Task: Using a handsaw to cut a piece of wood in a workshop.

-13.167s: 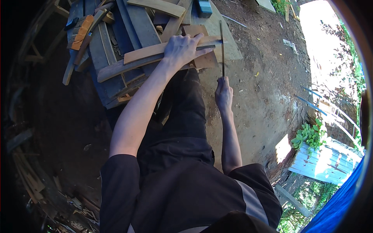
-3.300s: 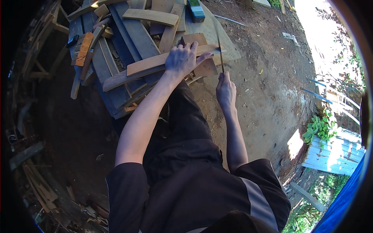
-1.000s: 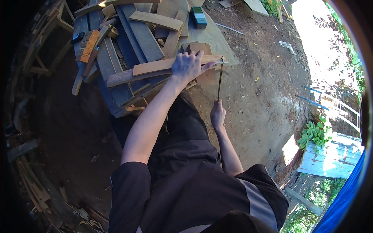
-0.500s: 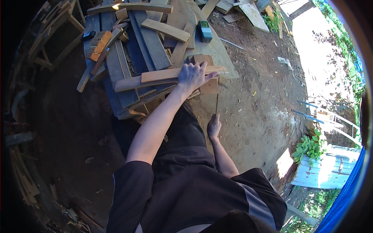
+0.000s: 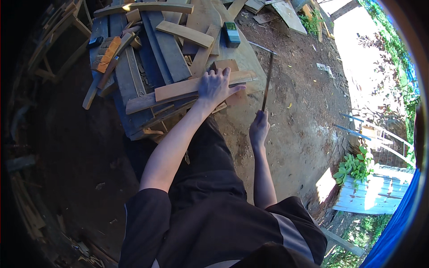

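My left hand (image 5: 213, 89) lies over a pale, slightly curved wooden strip (image 5: 176, 90) stacked on a darker strip (image 5: 138, 106), fingers curled over the far edge and thumb stretched toward the right end. A small brown board (image 5: 225, 64) lies partly beneath them, on the board pile. My right hand (image 5: 258, 128) is closed round the lower end of a long, thin, dark saw-like blade (image 5: 267, 82), which points forward, to the right of the strips' ends and apart from them. Its teeth, if any, are too small to make out.
The pile holds several planks (image 5: 167, 44), an orange block (image 5: 108, 55), a black object (image 5: 94, 43) and a teal-and-black box (image 5: 232, 35). A wooden frame (image 5: 60, 40) stands at left. Dirt ground (image 5: 295, 147) surrounds me, with plants (image 5: 357, 165), a metal sheet (image 5: 366, 194) and blue tarp (image 5: 393, 232) at right.
In the last half second my right hand has moved forward and rightward, swinging the blade away from the strips' ends. My left hand stays on the strips throughout.
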Demonstrator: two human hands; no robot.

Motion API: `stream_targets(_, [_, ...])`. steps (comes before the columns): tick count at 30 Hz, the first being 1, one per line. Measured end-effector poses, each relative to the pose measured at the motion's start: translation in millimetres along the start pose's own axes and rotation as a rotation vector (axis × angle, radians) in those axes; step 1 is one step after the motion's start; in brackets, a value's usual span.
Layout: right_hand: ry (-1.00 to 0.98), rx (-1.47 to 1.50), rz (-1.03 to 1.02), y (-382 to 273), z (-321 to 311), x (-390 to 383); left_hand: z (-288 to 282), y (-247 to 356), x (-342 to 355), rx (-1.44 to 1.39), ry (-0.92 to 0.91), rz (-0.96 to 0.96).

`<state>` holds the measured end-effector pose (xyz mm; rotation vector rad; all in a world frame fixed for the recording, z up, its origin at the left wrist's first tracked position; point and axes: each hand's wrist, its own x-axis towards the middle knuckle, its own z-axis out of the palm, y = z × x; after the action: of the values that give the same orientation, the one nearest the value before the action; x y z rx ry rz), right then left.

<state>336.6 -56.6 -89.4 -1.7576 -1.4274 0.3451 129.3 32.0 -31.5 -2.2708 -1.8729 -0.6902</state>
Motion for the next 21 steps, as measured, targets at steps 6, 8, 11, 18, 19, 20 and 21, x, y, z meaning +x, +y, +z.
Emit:
stream_targets(6, [-0.156, -0.017, -0.098, -37.3, 2.0, 29.1, 3.7, -0.6, -7.9, 0.0, 0.149, 0.069])
stream_targets(8, [-0.127, 0.007, -0.04, -43.7, -0.1, 27.6, 0.4, -0.9, -11.0, 0.001, 0.176, 0.102])
stream_targets(11, [-0.18, 0.002, 0.119, -59.3, -14.8, 23.7, -4.8, -0.4, -14.3, 0.042, 0.211, 0.147])
stream_targets(18, [-0.224, 0.065, 0.125, -67.0, -28.3, 10.3, -16.7, 0.3, -8.9, -0.019, 0.204, 0.174])
stream_targets(19, [-0.219, 0.081, 0.117, -68.1, -29.0, 8.7, -18.8, 0.6, -7.7, -0.024, 0.183, 0.169])
stream_targets(20, [-0.215, 0.098, 0.107, -69.9, -29.4, 7.3, -20.9, 1.1, -6.5, -0.023, 0.18, 0.182])
stream_targets(21, [-0.207, 0.104, 0.115, -72.5, -29.6, 5.9, -23.2, 1.0, -5.2, -0.026, 0.156, 0.175])
